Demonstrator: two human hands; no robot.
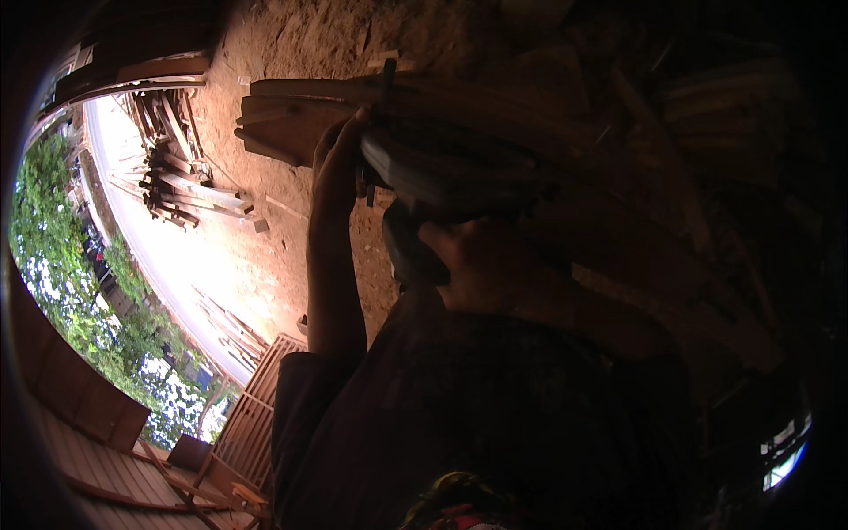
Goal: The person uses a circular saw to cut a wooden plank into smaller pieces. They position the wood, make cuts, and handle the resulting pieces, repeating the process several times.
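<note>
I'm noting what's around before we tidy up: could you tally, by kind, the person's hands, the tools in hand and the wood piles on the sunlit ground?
Hands: 2 (left hand, right hand)
Tools in hand: 1 (dark hand-held tool)
Wood piles on the sunlit ground: 2 (larger pile, smaller pile)
Total: 5

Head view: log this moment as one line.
left hand: at dark tool's left end | right hand: gripping its handle | wooden planks: beside tool | scene: dim
</note>
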